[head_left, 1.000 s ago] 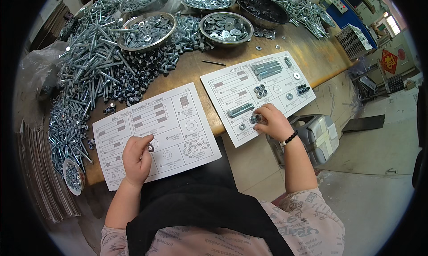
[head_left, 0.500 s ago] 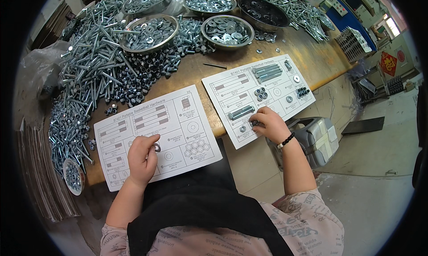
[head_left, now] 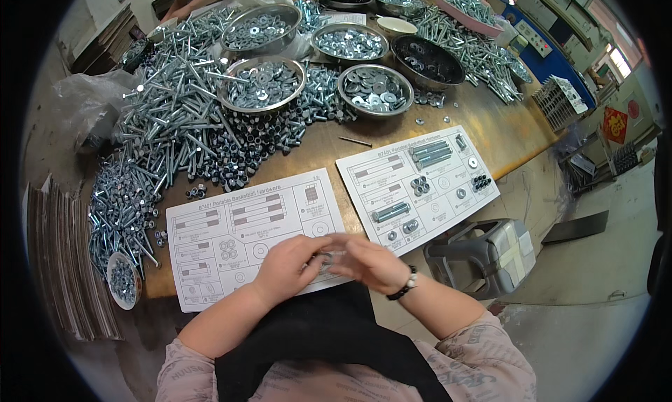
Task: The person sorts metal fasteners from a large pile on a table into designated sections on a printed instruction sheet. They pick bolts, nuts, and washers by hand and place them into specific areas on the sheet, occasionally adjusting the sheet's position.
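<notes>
My left hand (head_left: 288, 263) is over the near right part of the left printed sheet (head_left: 203, 237). Its thumb and fingers are closed on a small metal washer (head_left: 326, 260), partly hidden. Reaching in from the right, my right hand (head_left: 372, 263) has its fingertips at the left hand's fingers; they are smeared by motion. On the right printed sheet (head_left: 367, 180) lie long bolts (head_left: 429, 155), shorter bolts (head_left: 390, 212), nuts (head_left: 420, 185), dark nuts (head_left: 481, 183), a flat washer (head_left: 472, 162) and a few small metal parts (head_left: 411, 226).
A big heap of bolts (head_left: 189, 115) and dark-ringed nuts (head_left: 245, 150) covers the table's left. Behind the sheets stand bowls of washers (head_left: 376, 90) and a black bowl (head_left: 428, 62). A single bolt (head_left: 355, 141) lies between. A grey stool (head_left: 483, 258) is at the right.
My right hand has left the right sheet and come leftward to my left hand, which has moved right. Small metal parts show where the right hand was. The whole view has shifted slightly.
</notes>
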Available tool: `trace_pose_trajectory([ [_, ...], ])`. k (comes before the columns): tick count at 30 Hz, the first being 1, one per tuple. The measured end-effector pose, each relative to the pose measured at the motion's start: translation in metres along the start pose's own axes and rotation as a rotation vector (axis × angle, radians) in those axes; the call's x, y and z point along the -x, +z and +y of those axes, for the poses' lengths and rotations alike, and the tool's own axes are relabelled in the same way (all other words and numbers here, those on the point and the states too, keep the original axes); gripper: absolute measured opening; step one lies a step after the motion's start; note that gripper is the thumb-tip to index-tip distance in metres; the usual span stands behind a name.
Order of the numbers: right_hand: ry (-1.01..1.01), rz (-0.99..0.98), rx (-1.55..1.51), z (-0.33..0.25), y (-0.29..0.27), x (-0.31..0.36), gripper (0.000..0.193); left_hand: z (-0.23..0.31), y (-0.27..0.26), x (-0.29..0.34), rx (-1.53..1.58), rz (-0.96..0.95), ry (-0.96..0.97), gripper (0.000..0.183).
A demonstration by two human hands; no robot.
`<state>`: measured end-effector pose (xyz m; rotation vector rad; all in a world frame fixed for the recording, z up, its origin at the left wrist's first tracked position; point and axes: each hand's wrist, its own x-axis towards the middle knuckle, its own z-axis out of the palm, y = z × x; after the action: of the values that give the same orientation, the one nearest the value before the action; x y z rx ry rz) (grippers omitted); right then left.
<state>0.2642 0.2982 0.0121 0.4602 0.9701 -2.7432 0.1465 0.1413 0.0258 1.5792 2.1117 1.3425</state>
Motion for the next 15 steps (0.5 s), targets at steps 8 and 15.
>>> trace_pose_trajectory([
  [8,-0.043,0.183,-0.159,-0.017,-0.008,-0.027,0.038,-0.020,-0.025,0.031,-0.056,0.087,-0.201,0.033],
  [15,-0.482,0.383,-0.110,-0.082,-0.032,-0.048,0.038,-0.042,-0.049,0.079,-0.142,0.174,-0.442,0.029],
])
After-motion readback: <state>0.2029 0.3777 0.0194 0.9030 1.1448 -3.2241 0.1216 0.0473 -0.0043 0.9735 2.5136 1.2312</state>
